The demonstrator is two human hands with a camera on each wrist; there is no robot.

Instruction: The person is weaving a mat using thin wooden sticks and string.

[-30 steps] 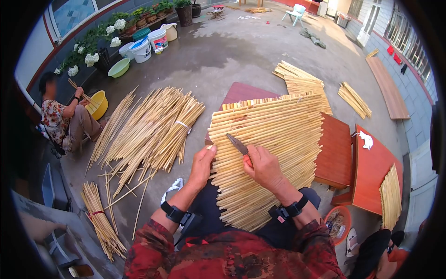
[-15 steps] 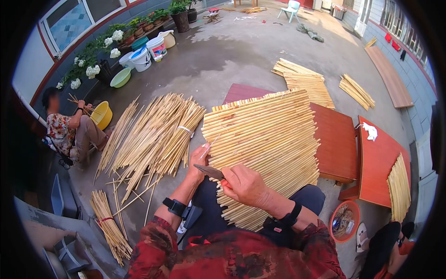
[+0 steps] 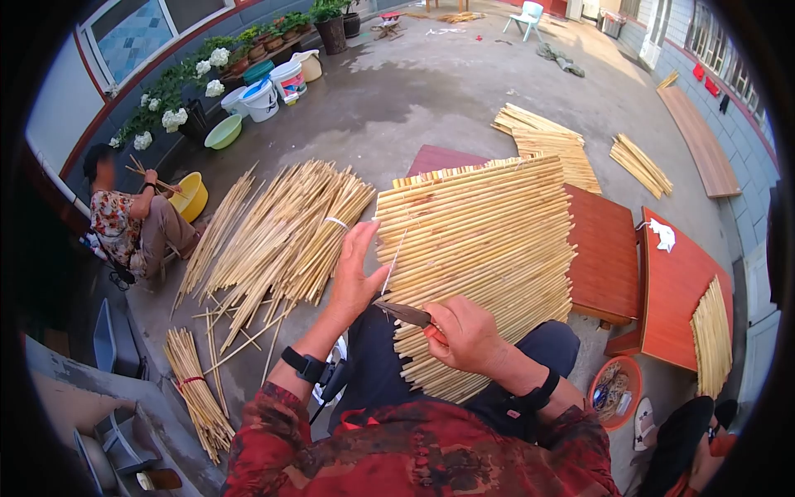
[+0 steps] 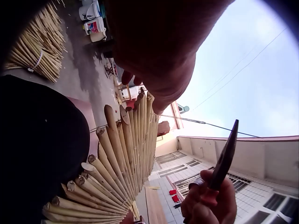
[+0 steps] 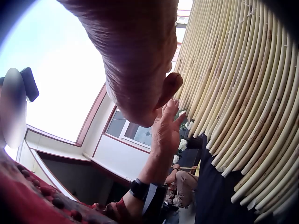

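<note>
A mat of pale reed stalks (image 3: 489, 240), laid side by side, rests across the person's lap. The left hand (image 3: 352, 277) is at the mat's left edge, fingers extended and thumb spread apart. In the head view a white thread (image 3: 398, 255) lies over the stalks and runs down beside the left thumb. The right hand (image 3: 468, 335) grips needle-nose pliers (image 3: 403, 312) by their red handles over the mat's lower left part. Their dark tip points left, close to the thread's lower end. In the left wrist view the pliers (image 4: 226, 156) point upward, held in the fingers.
Loose reed stalks (image 3: 273, 224) and a tied bundle (image 3: 197, 393) lie on the left ground. A red-brown table (image 3: 609, 257) stands beyond the mat. An orange basin (image 3: 615, 389) sits at right. Another person (image 3: 137, 219) crouches by a yellow basin (image 3: 192, 197) at far left.
The right hand has brought the pliers from over the mat down and left to its left edge. The left hand's fingers have straightened and its thumb has spread; the thread now shows over the stalks.
</note>
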